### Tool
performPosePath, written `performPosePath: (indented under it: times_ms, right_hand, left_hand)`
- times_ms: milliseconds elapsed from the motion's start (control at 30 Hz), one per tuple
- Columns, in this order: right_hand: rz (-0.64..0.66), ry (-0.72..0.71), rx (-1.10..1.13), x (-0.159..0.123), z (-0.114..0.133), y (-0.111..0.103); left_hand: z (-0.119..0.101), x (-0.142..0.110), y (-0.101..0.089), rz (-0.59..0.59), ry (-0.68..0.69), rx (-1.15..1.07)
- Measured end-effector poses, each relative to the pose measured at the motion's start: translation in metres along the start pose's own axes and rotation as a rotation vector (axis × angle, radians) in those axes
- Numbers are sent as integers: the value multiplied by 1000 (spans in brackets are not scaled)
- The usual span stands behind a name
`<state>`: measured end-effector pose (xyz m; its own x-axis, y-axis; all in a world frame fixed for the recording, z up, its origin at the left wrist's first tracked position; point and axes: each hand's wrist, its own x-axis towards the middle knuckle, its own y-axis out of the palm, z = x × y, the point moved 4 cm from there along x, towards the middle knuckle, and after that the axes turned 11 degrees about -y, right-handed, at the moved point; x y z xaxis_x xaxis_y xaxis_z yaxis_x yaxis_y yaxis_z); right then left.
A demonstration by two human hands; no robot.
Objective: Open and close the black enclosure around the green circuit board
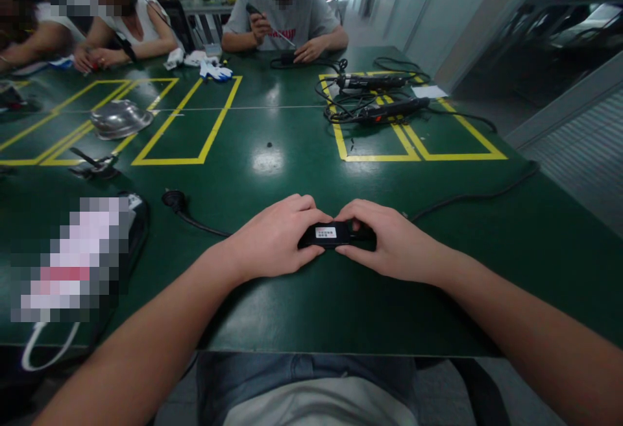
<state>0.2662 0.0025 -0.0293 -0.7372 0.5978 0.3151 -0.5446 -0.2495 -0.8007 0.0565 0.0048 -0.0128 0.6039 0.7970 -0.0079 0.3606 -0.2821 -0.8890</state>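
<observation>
A small black in-line cord box [331, 241] with a white label lies level just above or on the green table in front of me; I cannot tell which. My left hand [278, 236] pinches its left end between thumb and fingers. At the other end, my right hand [384, 239] has its thumb and forefinger curled onto the box. A black cable [207, 226] runs left from behind my left hand to a plug [174, 199]. From behind my right hand, another stretch of cord [472, 196] trails to the table's right edge.
Black corded tools [389, 111] lie at the back right inside yellow tape [379, 158]. A metal bowl [120, 119], a metal clamp-like piece [97, 165] and a blurred-out object [73, 257] are on the left. White-blue gloves [217, 71] lie near a person [287, 17] across the table.
</observation>
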Motion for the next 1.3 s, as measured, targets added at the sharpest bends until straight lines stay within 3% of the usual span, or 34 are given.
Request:
performPosePath:
  times_ms: [467,1067,1167,1300]
  right_hand:
    - [-14,-9,-28,-1,2,-2]
    - [16,-4,-29,0,3,-1]
    - [-19,49,-28,-3,1,-2]
    - [-128,115,-24,-6,-4,-4]
  left_hand:
    - [-4,0,1,-22,-3,77]
    - [-6,-1,-1,-11,3,16]
    - [-2,1,-2,-62,-9,-79]
    - [10,6,-5,-217,-115,-106]
